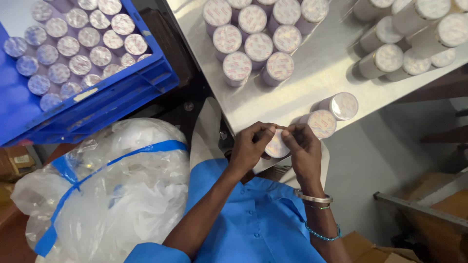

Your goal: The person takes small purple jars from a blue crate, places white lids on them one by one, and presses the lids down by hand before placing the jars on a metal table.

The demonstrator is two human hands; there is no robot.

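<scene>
Foil-topped, the small jar (277, 144) sits pinched between the left hand (249, 147) and right hand (303, 148), fingers of both closed on its rim at the near edge of the steel table (312, 78). Just beyond it on the table lie two jars (331, 114); farther on stands a jar cluster (256, 39).

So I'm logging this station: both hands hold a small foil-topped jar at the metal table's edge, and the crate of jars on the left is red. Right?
Not quite. In the head view the crate is blue, not red. The rest stands: the left hand and right hand hold a small foil-topped jar at the edge of the metal table.
</scene>
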